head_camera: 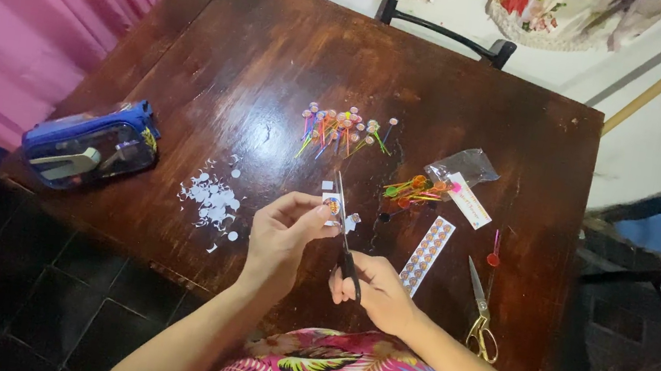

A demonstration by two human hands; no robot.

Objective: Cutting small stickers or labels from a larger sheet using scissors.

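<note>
Dark wood, scuffed and glossy, forms the table (296,60) on which all items lie. Left hand (282,235) is pinched on a small paper cut-out (332,204), thumb and fingertips closed around its edge. Right hand (378,291) is clenched through the handles of black scissors (344,230) — the blades point away from the person and meet the cut-out, held just above the table's near half.

Relative to the scissors:
- White paper scraps (212,202) lie to the left, scattered loosely.
- A blue clear-fronted pouch (90,145) sits further left, at the table's edge.
- A strip of round orange stickers (426,255) lies just to the right.
- Gold-handled scissors (480,314) lie beyond that strip, near the front right corner.
- A row of coloured picks with round toppers (342,131) lies farther from the person — finished pieces, by appearance.
- A second bundle of picks (414,189) rests beside a clear plastic bag (462,168), up and to the right.
</note>
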